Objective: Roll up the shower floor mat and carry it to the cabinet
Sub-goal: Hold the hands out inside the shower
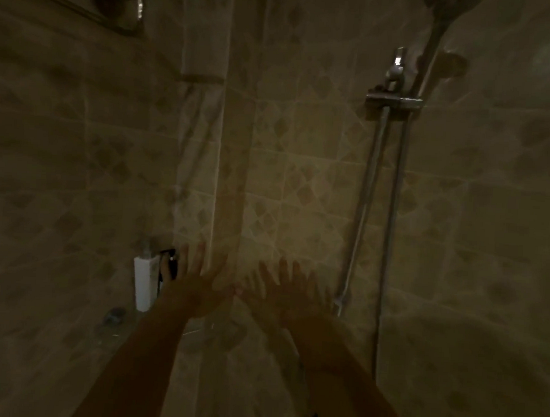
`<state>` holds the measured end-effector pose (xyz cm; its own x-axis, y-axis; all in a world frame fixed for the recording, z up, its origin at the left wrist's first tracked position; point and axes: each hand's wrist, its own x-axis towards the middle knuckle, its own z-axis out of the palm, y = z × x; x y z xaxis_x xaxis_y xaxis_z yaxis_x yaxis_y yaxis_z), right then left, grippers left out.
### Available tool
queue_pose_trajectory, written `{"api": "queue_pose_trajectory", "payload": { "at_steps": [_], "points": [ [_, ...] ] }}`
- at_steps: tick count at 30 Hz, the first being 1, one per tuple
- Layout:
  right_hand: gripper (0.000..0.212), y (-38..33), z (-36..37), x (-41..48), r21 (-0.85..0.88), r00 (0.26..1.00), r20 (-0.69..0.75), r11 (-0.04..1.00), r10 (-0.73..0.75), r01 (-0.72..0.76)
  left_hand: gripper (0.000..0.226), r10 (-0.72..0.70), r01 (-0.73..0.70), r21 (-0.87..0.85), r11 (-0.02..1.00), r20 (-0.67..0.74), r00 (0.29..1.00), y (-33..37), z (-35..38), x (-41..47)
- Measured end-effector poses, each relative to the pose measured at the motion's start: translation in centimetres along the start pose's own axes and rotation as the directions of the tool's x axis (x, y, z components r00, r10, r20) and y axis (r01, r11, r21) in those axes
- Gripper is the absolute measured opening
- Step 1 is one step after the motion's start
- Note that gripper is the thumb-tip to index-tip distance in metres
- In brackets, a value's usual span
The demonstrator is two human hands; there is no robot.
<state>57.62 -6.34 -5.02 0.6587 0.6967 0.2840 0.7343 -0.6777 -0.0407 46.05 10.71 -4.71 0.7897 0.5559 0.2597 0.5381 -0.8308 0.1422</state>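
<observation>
The picture is dim and motion-blurred. Both my arms reach forward into a tiled shower stall. My left hand (193, 280) is held out with its fingers spread and holds nothing. My right hand (290, 292) is beside it, also spread and empty. The two thumbs nearly touch in the middle. No floor mat shows in the head view, and no cabinet either.
A chrome shower mixer (394, 101) with riser pipe and hose hangs on the right wall. A white bottle (145, 282) and a dark bottle (168, 265) stand at the left, below the hands' level. A shelf (118, 5) sits at the top left.
</observation>
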Motion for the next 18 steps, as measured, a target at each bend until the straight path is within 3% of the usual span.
{"api": "queue_pose_trajectory", "payload": {
  "at_steps": [2,4,6,8,9,12,14,16,18],
  "points": [
    [0.073,-2.5,0.3,1.2,-0.068,0.995,-0.088,0.997,-0.048,0.042,0.108,-0.069,0.07,0.002,0.998,-0.026,0.997,-2.2,0.5,0.2],
    [0.065,-5.4,0.0,2.9,-0.027,0.999,-0.015,0.998,-0.049,0.049,0.111,-0.155,0.152,-0.042,0.988,-0.083,0.984,-5.4,0.9,0.2],
    [0.067,-7.7,0.7,4.7,0.107,0.987,-0.014,0.982,-0.158,0.159,0.104,-0.234,0.228,-0.06,0.972,-0.115,0.965,-8.1,1.0,-0.6],
    [0.083,-10.0,2.2,6.5,0.339,0.929,0.074,0.885,-0.362,0.318,0.106,-0.331,0.328,-0.046,0.944,-0.086,0.94,-11.0,1.1,-1.5],
    [0.086,-11.1,3.3,7.4,0.42,0.913,0.092,0.847,-0.398,0.327,0.107,-0.376,0.375,-0.025,0.927,-0.08,0.923,-12.1,0.9,-1.9],
    [0.083,-15.5,4.3,9.4,0.387,0.873,0.097,0.826,-0.478,0.41,0.102,-0.514,0.524,0.054,0.85,-0.127,0.848,-15.7,0.3,-3.6],
    [0.081,-18.0,4.6,10.2,0.31,0.845,0.009,0.805,-0.535,0.506,0.1,-0.591,0.603,0.061,0.795,-0.143,0.794,-17.3,-0.5,-4.9],
    [0.077,-22.0,6.0,10.7,0.373,0.725,0.037,0.683,-0.688,0.628,0.105,-0.706,0.723,0.09,0.685,-0.166,0.689,-19.3,-0.4,-7.9],
    [0.076,-23.0,5.2,10.6,0.478,0.693,0.005,0.611,-0.721,0.632,0.11,-0.741,0.751,0.058,0.658,-0.131,0.659,-20.7,-1.5,-8.9]
  ]
}}
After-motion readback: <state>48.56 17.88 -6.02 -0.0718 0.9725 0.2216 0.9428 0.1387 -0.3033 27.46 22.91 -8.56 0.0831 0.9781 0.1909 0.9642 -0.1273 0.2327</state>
